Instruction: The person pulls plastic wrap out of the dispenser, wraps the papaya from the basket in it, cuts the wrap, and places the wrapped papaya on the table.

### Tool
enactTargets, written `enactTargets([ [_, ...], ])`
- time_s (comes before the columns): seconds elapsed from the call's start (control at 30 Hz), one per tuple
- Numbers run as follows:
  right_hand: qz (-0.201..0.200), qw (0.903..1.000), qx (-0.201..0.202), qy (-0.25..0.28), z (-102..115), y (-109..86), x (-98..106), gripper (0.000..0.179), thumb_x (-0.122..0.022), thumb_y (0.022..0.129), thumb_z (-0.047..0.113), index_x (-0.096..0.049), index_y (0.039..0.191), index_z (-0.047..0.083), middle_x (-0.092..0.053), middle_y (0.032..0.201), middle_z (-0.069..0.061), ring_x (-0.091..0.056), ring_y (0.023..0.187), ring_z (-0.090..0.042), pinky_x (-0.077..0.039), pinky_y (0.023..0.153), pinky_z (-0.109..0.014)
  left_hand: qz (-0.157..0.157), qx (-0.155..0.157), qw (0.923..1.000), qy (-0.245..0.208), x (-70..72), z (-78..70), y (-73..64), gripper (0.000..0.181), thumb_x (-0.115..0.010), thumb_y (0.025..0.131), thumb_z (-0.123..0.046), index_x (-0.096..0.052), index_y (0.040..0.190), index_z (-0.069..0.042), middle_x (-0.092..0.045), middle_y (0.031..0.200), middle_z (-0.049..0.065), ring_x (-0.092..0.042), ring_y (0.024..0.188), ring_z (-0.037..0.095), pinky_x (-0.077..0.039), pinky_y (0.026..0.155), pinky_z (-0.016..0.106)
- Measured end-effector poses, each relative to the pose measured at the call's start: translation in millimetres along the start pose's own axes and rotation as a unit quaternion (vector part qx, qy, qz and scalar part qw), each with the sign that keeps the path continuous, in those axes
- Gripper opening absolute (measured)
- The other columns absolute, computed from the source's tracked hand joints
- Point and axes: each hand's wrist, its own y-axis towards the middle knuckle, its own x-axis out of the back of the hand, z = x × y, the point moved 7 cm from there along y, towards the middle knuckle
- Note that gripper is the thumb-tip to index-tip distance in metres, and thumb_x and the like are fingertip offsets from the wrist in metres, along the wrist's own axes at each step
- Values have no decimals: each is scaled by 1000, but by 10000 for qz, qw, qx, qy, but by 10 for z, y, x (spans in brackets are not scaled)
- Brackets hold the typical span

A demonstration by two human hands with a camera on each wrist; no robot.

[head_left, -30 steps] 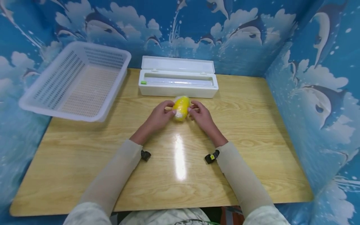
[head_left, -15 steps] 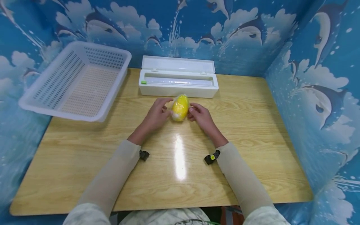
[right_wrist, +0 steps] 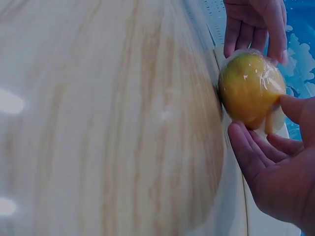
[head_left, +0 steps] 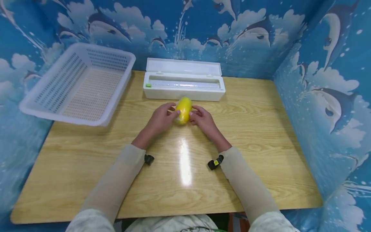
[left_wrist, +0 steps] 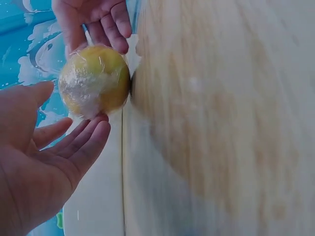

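A yellow mango (head_left: 184,110) wrapped in clear film lies between both hands over the table's middle. My left hand (head_left: 162,117) holds its left side, the thumb tip showing against the fruit in the head view; in the left wrist view the fingertips (left_wrist: 101,120) touch its lower edge. From the other side my right hand (head_left: 204,120) grips it, with the thumb (right_wrist: 295,108) over the film and the fingers under it in the right wrist view. Crumpled film whitens one end of the mango (left_wrist: 93,81). The far fingers are partly hidden in the head view.
Just behind the hands stands a long white cling film box (head_left: 184,94), its lid (head_left: 183,67) raised and a film roll (head_left: 185,84) inside. A white slotted basket (head_left: 116,96) is at the left rear. Dolphin-print curtains (head_left: 185,32) border the wooden table (head_left: 261,145).
The mango has turned and shifted slightly left. My left thumb is back on it after easing off half a second ago. My right hand has moved slightly left with it.
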Motion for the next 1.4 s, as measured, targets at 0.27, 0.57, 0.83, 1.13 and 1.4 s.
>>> enactTargets([
  [0.27,-247,9987,329,-314,110,-31,-10,47,-60,102,32,-53,144,11,-56,125,-13,-64,95,-24,-61,82,-37,391,127,9989,-218,-99,136,-8,55,-50,104,-47,-44,151,-18,-64,132,10,-63,115,24,-53,99,43],
  [0.57,-234,9981,371,-423,167,-50,-3,47,-58,103,25,-49,147,10,-53,127,-13,-65,95,-25,-61,83,-39,588,497,9967,-249,-106,159,1,54,-41,107,-45,-38,155,-21,-59,140,9,-56,126,24,-44,111,49],
  [0.83,-361,9965,429,-629,178,-44,57,43,-58,103,30,-53,143,14,-53,126,-11,-62,94,-25,-60,79,-37,783,358,9952,-475,-171,140,34,53,-39,109,-39,-36,156,-16,-65,120,7,-60,111,24,-46,107,47],
  [1.13,-380,9964,347,-672,124,-17,67,45,-56,104,34,-52,144,16,-53,126,-11,-63,91,-22,-59,76,-32,765,132,9965,-318,-173,109,48,53,-36,109,-40,-40,155,-14,-65,118,9,-58,114,25,-45,108,48],
  [1.4,-340,9968,315,-646,120,-23,53,47,-56,104,36,-51,146,15,-53,127,-10,-64,92,-23,-59,78,-35,348,-305,9984,-316,-111,49,51,51,-47,108,-28,-37,156,-13,-40,157,15,-47,138,32,-40,115,49],
])
